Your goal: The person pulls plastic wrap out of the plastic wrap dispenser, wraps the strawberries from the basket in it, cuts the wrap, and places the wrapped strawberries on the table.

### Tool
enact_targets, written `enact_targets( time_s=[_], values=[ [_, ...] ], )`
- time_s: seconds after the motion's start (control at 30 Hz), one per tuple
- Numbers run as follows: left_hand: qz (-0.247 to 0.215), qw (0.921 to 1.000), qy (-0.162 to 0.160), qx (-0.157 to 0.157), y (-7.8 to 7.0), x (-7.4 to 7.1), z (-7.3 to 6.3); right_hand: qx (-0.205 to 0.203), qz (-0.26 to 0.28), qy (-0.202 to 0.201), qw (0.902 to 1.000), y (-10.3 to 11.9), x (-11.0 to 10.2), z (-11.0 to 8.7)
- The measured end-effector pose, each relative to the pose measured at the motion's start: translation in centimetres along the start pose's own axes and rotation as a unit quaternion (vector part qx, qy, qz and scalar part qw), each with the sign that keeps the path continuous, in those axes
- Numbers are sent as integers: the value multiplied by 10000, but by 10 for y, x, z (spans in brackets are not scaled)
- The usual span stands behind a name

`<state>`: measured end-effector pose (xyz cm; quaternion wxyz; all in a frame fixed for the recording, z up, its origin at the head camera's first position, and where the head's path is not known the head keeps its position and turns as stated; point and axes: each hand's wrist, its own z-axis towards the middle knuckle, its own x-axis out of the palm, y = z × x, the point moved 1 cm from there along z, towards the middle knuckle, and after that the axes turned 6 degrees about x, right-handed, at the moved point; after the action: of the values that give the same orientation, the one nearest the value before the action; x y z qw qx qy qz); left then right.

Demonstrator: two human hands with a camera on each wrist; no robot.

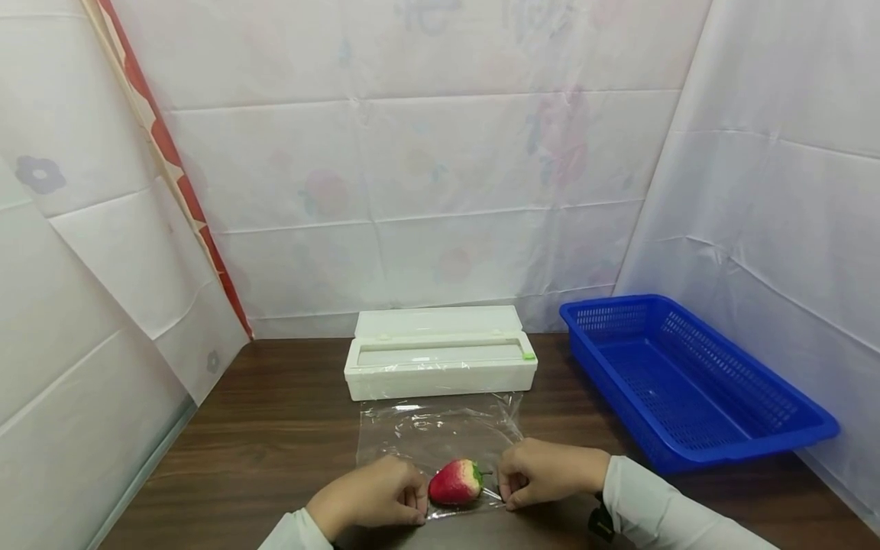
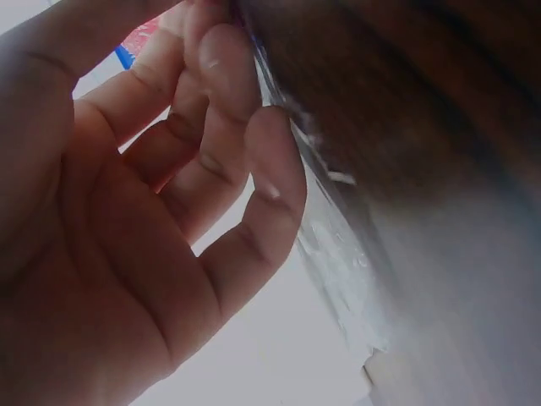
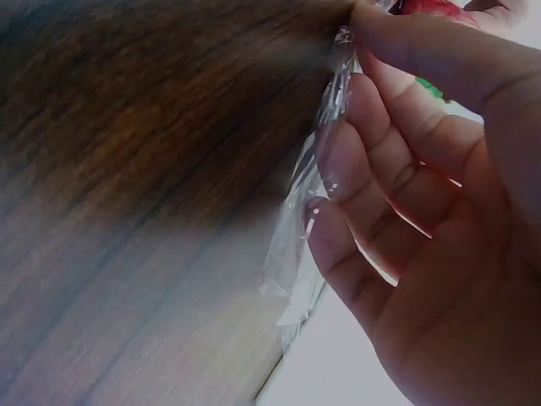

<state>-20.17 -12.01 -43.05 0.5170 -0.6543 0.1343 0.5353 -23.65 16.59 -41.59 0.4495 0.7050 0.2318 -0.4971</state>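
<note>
A red and pale-yellow fruit point(image 1: 456, 482) with a green leafy cap, like a strawberry, lies on its side on a clear sheet of plastic wrap point(image 1: 440, 431). The sheet stretches over the table from the front of a white wrap dispenser box point(image 1: 440, 382). Left of the fruit, my left hand point(image 1: 381, 493) pinches the near edge of the wrap between thumb and finger. On the stem side, my right hand point(image 1: 546, 472) pinches the near right edge. In the right wrist view crumpled plastic wrap point(image 3: 308, 203) runs along the curled fingers point(image 3: 342, 161).
The dispenser's lid point(image 1: 438, 321) stands raised at the back, with a small green piece point(image 1: 528, 356) at the box's right end. A blue perforated basket point(image 1: 694, 451) stands to the right on the dark wooden table point(image 1: 275, 428). White cloth walls point(image 1: 426, 168) enclose the back and sides.
</note>
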Motion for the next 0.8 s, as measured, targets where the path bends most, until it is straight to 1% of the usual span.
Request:
enact_targets(
  time_s=[0.1,0.17,0.2,0.3,0.37,0.4,0.47,0.63,0.73,0.8],
  values=[
    [14,9999,-14,129,1,0,-1,-1,82,20,10000,0,1,0],
    [-86,9999,-24,123,2,0,-2,21,139,21,9999,-1,2,-1],
    [-156,9998,-29,94,2,0,-3,36,139,17,9999,-1,2,-1],
    [-323,9994,-14,-147,2,-1,-3,108,128,-2,9999,-2,3,-2],
    [-328,9990,3,-291,2,-1,-3,75,60,-45,9999,-2,3,-1],
    [-305,9990,11,-316,2,-1,-3,59,33,-54,10000,-2,4,-1],
    [-180,9994,14,-284,1,0,-2,-19,-22,-100,9999,-1,5,0],
    [179,9998,-115,58,0,-1,-2,-91,-132,-221,9996,0,7,0],
    [80,9996,-260,42,1,-4,-3,-64,-38,-340,9994,0,6,-1],
    [-65,9992,-383,-57,0,-6,-4,-7,85,-408,9991,0,6,-2]
  ],
)
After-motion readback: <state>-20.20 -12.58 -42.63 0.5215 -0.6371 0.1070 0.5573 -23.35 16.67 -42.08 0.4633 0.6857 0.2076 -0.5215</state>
